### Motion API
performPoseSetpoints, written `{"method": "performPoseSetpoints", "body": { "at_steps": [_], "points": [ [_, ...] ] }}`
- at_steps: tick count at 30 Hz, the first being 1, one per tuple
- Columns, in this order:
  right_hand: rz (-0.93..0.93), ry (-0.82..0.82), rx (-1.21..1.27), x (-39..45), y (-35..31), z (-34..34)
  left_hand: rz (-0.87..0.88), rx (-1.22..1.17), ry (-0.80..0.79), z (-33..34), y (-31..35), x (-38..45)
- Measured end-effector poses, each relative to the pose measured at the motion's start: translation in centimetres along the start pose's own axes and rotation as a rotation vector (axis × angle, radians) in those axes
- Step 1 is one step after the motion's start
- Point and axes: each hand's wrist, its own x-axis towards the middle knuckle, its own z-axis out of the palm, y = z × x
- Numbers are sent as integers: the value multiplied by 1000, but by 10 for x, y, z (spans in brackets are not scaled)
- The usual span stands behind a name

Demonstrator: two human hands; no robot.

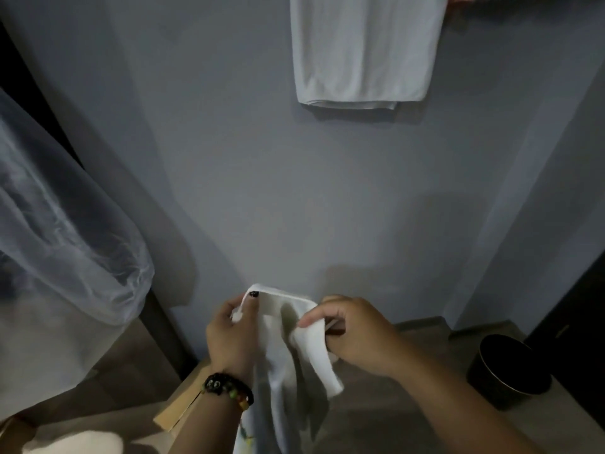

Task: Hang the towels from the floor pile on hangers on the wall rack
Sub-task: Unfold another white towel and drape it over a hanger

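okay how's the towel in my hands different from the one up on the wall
The held towel is bunched and twisted, pinched by the left hand and right hand; the hanging towel drapes flat and smooth, untouched. The held one sits low, the hanging one high. Both look white.

towel [294, 342] between hands, bin [507, 371] right

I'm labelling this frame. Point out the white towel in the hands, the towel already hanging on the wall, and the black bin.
white towel [278, 342]: head view, its bunched middle.
hanging towel [363, 50]: head view, its flat front.
black bin [504, 371]: head view, its rim.
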Motion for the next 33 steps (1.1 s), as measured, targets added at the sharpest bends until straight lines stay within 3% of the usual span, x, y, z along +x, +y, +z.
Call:
{"method": "performPoseSetpoints", "body": {
  "at_steps": [4, 8, 13, 18, 24, 30, 33],
  "points": [
    [-98, 76, -113, 10, -6, 7, -148, -42, 5, -11, -8, 3],
    [-323, 398, -263, 20, -6, 15, -175, -84, -41, -27, -6, 2],
    [-388, 254, -71, 28, -21, 28, -167, -168, -187, -41, 2, -2],
    [-309, 348, 125, 35, -35, 38, -108, -222, -311, -49, 13, -4],
    [-187, 127, 174, 42, -41, 29, -32, -357, -442, -54, 27, -4],
    [-71, 157, 267, 42, -42, 32, 1, -354, -411, -51, 33, -5],
    [-40, 67, 440, 39, -49, 37, 35, -292, -395, -48, 39, -8]
  ]
}}
